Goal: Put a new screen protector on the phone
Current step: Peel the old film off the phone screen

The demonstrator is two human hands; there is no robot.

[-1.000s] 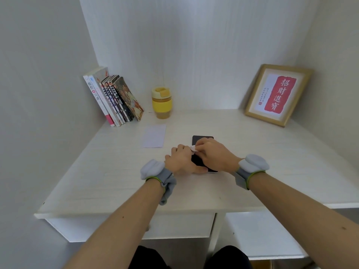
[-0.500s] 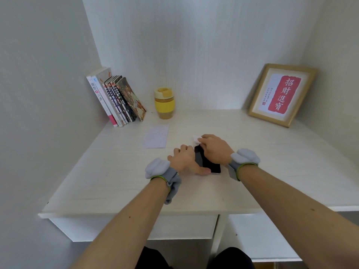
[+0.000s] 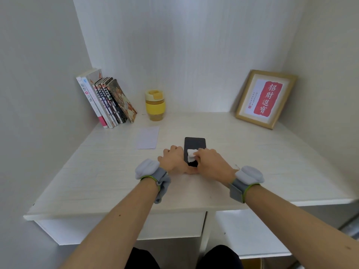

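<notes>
1. A white wooden desk (image 3: 252,162) fills a pale-walled corner, with a drawer front under its near edge.
2. A gold-framed picture (image 3: 266,99) with red calligraphy leans against the right wall at the far right of the desk.
3. A row of books (image 3: 105,100) leans against the left wall at the far left corner.
4. A yellow lidded cup (image 3: 155,104) stands upright just right of the books, near the back wall.
5. A pale sheet of paper (image 3: 148,137) lies flat on the desk, nearer than the cup and left of the phone.
6. The black phone (image 3: 194,144) lies flat near the middle of the desk, screen up, its long side running near to far; its near end is covered by the hands.
7. The right hand (image 3: 210,162) has its fingers curled onto a small white wipe (image 3: 191,154), pinching it and pressing it on the phone's screen, about midway along its length.
8. The left hand (image 3: 172,159) rests against the phone's left edge with fingers curled, its thumb reaching across the near end; it braces the phone.
9. Each wrist wears a grey padded band with a green edge, left (image 3: 153,174) and right (image 3: 245,183).
</notes>
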